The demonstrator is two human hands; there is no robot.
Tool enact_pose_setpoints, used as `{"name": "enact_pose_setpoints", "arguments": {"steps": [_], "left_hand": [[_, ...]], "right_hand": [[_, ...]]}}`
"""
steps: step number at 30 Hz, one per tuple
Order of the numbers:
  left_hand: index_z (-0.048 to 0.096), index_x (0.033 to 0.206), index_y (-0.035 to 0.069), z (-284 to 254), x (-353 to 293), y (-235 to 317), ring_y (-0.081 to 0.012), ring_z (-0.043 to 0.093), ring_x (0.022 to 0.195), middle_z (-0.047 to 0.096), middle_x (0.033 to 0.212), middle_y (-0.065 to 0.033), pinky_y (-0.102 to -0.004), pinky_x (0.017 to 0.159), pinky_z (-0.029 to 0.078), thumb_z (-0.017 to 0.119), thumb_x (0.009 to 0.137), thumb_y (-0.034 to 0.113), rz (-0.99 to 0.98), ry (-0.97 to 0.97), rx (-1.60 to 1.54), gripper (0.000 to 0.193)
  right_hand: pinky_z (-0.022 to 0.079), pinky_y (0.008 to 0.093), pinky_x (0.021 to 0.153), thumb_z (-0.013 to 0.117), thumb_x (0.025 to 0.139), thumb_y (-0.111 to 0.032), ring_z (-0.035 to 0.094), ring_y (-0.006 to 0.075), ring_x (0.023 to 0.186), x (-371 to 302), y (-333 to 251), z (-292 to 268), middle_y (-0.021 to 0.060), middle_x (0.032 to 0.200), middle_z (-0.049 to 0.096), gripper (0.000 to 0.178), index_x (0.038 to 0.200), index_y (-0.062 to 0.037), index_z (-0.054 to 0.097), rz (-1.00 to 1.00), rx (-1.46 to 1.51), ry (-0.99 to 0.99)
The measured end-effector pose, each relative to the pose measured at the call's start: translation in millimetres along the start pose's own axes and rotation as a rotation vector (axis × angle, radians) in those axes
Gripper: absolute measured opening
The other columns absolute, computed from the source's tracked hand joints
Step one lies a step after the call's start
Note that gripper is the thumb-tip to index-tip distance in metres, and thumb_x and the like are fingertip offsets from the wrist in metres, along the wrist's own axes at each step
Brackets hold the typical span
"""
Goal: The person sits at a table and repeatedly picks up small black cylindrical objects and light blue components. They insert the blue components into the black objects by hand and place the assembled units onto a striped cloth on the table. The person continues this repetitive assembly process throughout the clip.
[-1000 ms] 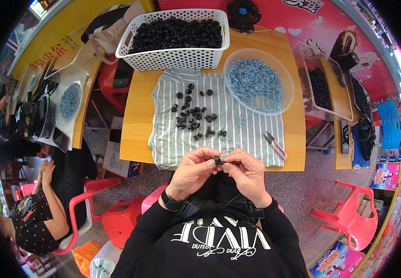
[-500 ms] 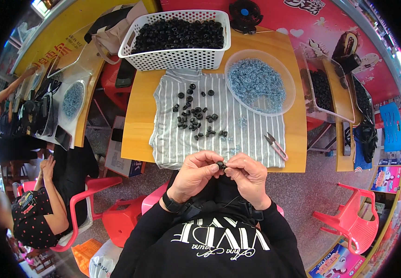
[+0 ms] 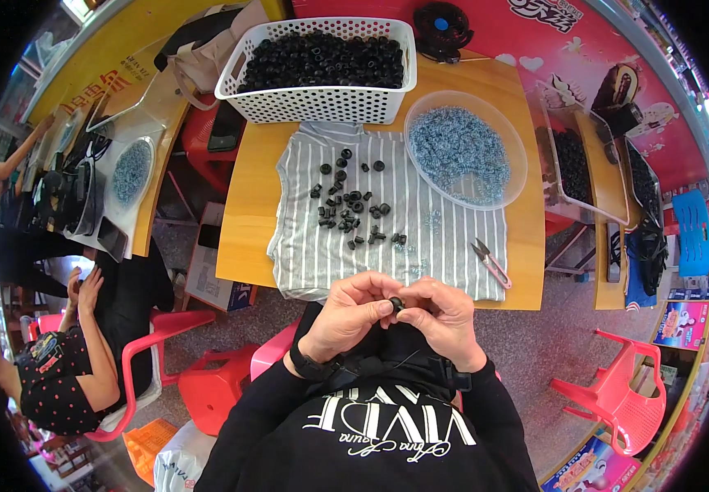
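Note:
Just past the near edge of the table, both my hands meet over one small black round part (image 3: 396, 304), which looks like plastic or rubber. My left hand (image 3: 346, 320) pinches it between thumb and fingers. From the other side, the fingers of my right hand (image 3: 445, 322) also close on it, hiding much of it. Ahead of them a grey-and-white striped cloth (image 3: 309, 258) covers part of the table. Several loose black parts (image 3: 355, 197) lie scattered on it, along with a few tiny pale-blue pieces (image 3: 431, 220). Thread snips (image 3: 491, 262) with pink handles rest on its right side.
At the back stands a white perforated basket (image 3: 318, 107) heaped with black parts. Beside it is a translucent round tub (image 3: 521, 176) of pale-blue pieces. A black fan (image 3: 443, 29) sits behind. To the left another person (image 3: 68, 369) sits on a red chair; a red chair (image 3: 617, 394) stands right.
My hands have shifted slightly, fingers bunching closer around the black part, which has turned and sits a little lower. The view has moved slightly. The seated person's hands have moved apart somewhat.

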State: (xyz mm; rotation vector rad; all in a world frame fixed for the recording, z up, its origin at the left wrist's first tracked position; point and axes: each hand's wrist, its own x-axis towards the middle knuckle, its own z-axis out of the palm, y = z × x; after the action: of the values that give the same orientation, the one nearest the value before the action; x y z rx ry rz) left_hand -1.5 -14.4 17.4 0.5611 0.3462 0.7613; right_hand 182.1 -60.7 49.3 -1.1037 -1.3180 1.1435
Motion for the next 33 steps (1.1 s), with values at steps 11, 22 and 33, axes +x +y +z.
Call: {"name": "enact_pose_setpoints", "arguments": {"steps": [11, 22, 33], "left_hand": [[0.052, 0.132, -0.002, 11.8, -4.0, 3.8, -0.0113, 0.065, 0.090, 0.065, 0.106, -0.0060, -0.0228, 0.072, 0.056, 0.072, 0.088, 0.003, 0.028, 0.006, 0.042, 0.049], [0.061, 0.126, -0.001, 26.1, -11.6, 6.6, -0.0123, 0.065, 0.087, 0.064, 0.098, -0.0056, -0.0230, 0.073, 0.054, 0.075, 0.083, -0.001, 0.049, -0.062, 0.045, 0.045], [0.053, 0.136, -0.001, 38.3, 19.5, 10.1, -0.0097, 0.062, 0.085, 0.062, 0.100, -0.0031, -0.0242, 0.073, 0.054, 0.065, 0.088, -0.005, -0.111, -0.042, 0.259, 0.049]], "right_hand": [[0.050, 0.0327, 0.069, 0.073, 0.086, -0.011, 0.062, 0.0220, 0.079, 6.9, -12.4, -7.2, 0.0105, 0.090, 0.061, 0.032, 0.115, -0.0040, 0.063, -0.112, -0.092, -0.240], [0.045, 0.0298, 0.062, 0.078, 0.083, -0.014, 0.057, 0.0190, 0.072, -4.7, -6.9, 1.5, 0.0080, 0.086, 0.059, 0.032, 0.111, -0.0041, 0.067, -0.305, 0.010, -0.134], [0.050, 0.0309, 0.063, 0.076, 0.083, -0.010, 0.062, 0.0217, 0.072, -8.3, -7.6, -37.2, 0.0081, 0.085, 0.059, 0.035, 0.116, -0.0053, 0.067, -0.181, -0.167, -0.134]]}}
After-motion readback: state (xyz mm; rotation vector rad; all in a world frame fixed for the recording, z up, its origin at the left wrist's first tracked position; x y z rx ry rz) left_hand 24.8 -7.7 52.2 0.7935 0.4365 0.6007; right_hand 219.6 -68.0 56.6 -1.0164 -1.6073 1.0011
